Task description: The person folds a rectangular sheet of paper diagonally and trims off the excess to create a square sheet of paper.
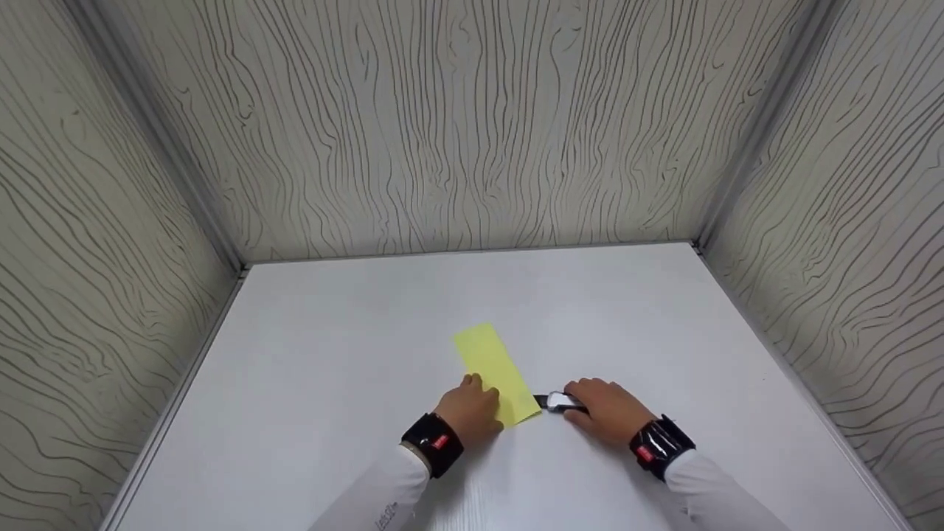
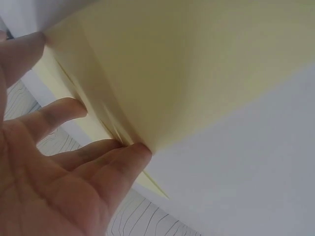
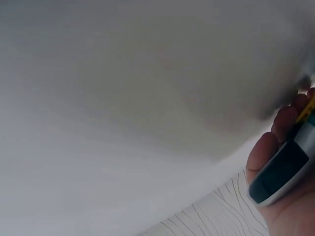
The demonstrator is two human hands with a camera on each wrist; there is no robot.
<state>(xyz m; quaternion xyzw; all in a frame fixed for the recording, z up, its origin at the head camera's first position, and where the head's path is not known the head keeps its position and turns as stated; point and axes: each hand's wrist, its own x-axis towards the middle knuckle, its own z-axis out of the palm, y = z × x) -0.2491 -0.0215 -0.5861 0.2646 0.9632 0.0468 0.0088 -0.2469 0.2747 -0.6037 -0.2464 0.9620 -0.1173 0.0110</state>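
A yellow folded sheet of paper lies slantwise on the white table. My left hand holds it along its left long edge, near the lower end. In the left wrist view the fingertips of that hand sit at the paper's folded edge, where layers show. My right hand grips a dark and light-grey handheld tool, its black front end right at the paper's lower right edge. Close up, the tool has a rounded dark teal end with pale trim. I cannot tell its exact kind.
The white tabletop spreads around the paper. Wood-grain panels stand behind it and at the left and right, joined by grey corner posts. Each wrist wears a black band.
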